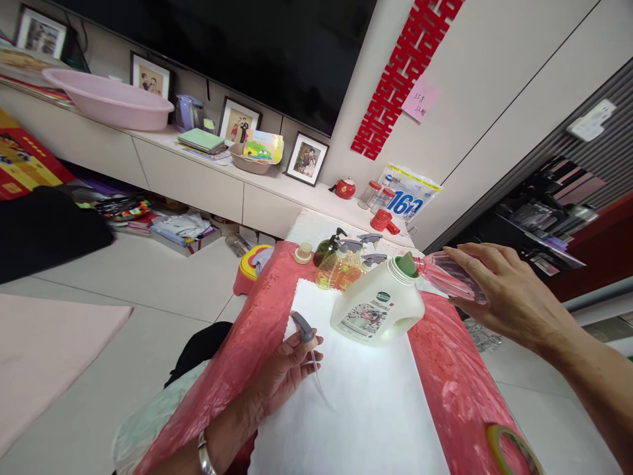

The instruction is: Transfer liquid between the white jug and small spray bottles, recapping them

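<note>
My left hand (pixel 284 369) pinches a grey spray trigger head (pixel 302 326) by its collar, its thin clear dip tube hanging down over the white sheet. In my right hand (pixel 499 277) is a clear bottle (pixel 452 280), tipped nearly on its side. Its neck meets the green pouring spout (pixel 407 265) of a large white laundry detergent bottle (pixel 378 310), which stands uncapped on the white sheet (pixel 366 409). Whether liquid is inside the clear bottle I cannot tell. Behind the detergent are spray bottles with yellow and orange contents (pixel 329 269) and a dark green pump bottle (pixel 326 251).
Red plastic covers the table (pixel 440 356). A pale cap (pixel 303 253) sits at its far left, and a tape roll (pixel 514 448) lies near the right front. Beyond is a cabinet with red-lidded jars (pixel 369 195) and photo frames. A stool (pixel 250 267) stands left.
</note>
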`<state>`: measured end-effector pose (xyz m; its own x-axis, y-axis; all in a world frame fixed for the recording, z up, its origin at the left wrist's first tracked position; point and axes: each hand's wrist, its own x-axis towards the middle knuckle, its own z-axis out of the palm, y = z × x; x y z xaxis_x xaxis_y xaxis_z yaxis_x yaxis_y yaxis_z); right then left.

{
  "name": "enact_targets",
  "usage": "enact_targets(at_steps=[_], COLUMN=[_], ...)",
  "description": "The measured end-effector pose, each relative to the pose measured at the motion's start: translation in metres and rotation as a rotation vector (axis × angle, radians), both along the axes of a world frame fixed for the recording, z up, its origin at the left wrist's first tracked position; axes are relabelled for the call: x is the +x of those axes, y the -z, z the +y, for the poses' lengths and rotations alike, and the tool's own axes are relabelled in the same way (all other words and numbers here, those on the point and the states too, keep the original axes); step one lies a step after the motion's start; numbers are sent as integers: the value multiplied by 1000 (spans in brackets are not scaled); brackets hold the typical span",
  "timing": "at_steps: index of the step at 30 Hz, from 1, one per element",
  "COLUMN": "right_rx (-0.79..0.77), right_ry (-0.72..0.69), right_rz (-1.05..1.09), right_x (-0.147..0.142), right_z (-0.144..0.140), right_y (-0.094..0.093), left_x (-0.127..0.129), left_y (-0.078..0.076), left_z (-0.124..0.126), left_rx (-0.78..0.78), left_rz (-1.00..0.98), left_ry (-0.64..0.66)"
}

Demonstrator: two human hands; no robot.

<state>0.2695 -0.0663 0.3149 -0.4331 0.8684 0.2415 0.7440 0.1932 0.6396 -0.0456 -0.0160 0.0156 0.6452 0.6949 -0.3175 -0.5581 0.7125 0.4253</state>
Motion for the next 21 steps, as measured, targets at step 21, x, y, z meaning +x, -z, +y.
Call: enact_targets(at_steps=[21], right_rx=[-8], right_ry=[26], right_rz=[-15], right_x=[7], right_z=[2], right_y=[2], left_x=[1], left_y=[4], left_z=[0], left_rx=[23], left_rz=[-5], left_ry=[-2])
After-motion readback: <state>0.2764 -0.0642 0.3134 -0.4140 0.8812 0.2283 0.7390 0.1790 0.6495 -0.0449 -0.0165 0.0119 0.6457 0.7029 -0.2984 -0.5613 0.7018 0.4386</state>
